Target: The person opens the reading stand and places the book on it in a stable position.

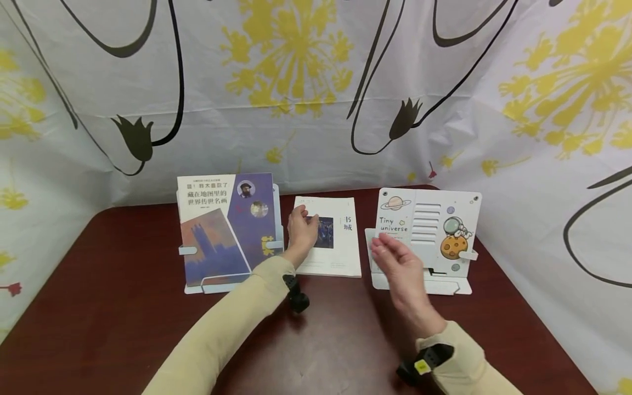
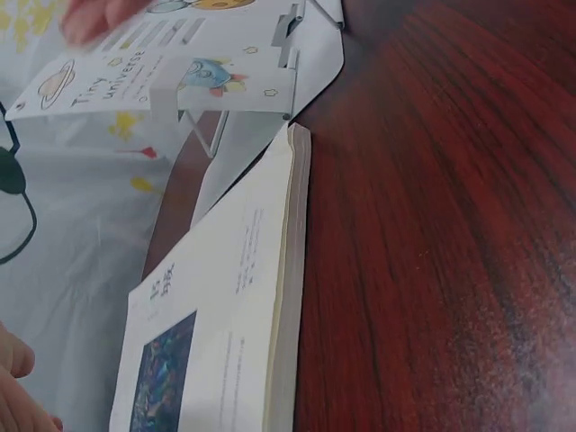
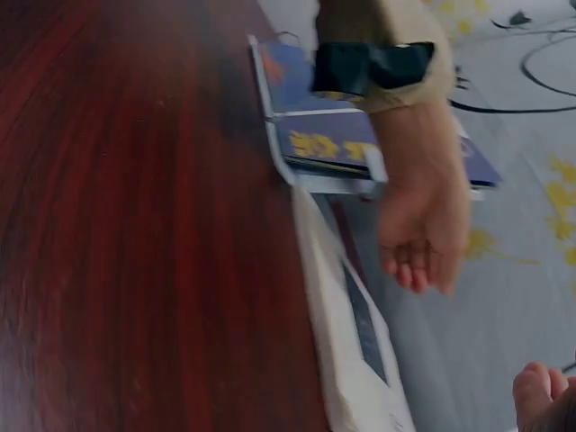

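Note:
A white book (image 1: 340,258) with a small dark picture on its cover lies flat on the table between two book stands. Over its left side is my left hand (image 1: 302,235), fingers loosely bent; the right wrist view shows this left hand (image 3: 423,220) above the book, holding nothing. My right hand (image 1: 404,271) hovers before the left part of a white "Tiny universe" book stand (image 1: 427,219), fingers extended and close together with nothing visible in them. That stand carries an astronaut and planet print, and no book sits on it.
On the left, a purple and white book (image 1: 257,225) leans upright on another stand (image 1: 193,289), held by its side clips. The dark red table (image 1: 123,329) extends toward me. A patterned cloth (image 1: 316,142) hangs close behind and at both sides.

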The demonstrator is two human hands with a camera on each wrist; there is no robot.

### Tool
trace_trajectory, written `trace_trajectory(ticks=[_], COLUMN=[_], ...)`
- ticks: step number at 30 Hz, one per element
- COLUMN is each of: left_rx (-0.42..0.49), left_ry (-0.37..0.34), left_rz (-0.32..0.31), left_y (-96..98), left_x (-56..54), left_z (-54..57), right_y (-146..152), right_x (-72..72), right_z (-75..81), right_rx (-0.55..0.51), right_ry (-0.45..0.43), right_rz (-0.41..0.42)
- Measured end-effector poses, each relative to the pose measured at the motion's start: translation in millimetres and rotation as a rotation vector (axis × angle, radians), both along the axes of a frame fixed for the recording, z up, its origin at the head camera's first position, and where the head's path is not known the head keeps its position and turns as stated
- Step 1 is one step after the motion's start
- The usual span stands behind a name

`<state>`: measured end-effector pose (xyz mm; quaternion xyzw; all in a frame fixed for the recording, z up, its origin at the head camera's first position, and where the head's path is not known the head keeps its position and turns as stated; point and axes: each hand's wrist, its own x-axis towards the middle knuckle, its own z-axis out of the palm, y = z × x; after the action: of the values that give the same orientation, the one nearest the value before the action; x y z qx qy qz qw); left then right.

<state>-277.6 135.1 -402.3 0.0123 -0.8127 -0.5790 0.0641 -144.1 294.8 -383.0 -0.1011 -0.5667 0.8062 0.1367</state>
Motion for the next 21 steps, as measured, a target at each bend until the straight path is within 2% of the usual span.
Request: trace_trajectory(ticks=[4,8,14,21], left_rx=[-0.022,-0.02,-0.034,-0.055], left_ry=[-0.04,-0.112,-0.195,-0.294], left_rz=[0.036,0.046,0.033,0.012], left_y=[-2.9,-6.2,-8.8,-9.5], left_x=[-1.5,-5.3,-11.9,-12.5], left_z=[-2.8,-6.2,-11.4,-11.9], right_y=[-19,-30,-42,-48], right_x=[-17.2,-33.3,-46.7,-60.1], right_z=[-14.9,-27.0,-33.7,-39.9], right_rx=[0.148,0.244,0.35,0.475], right_ry=[-0.094,-0.124,-0.143,-0.226], right_rz=[0.014,0.003,-0.01,-0.057])
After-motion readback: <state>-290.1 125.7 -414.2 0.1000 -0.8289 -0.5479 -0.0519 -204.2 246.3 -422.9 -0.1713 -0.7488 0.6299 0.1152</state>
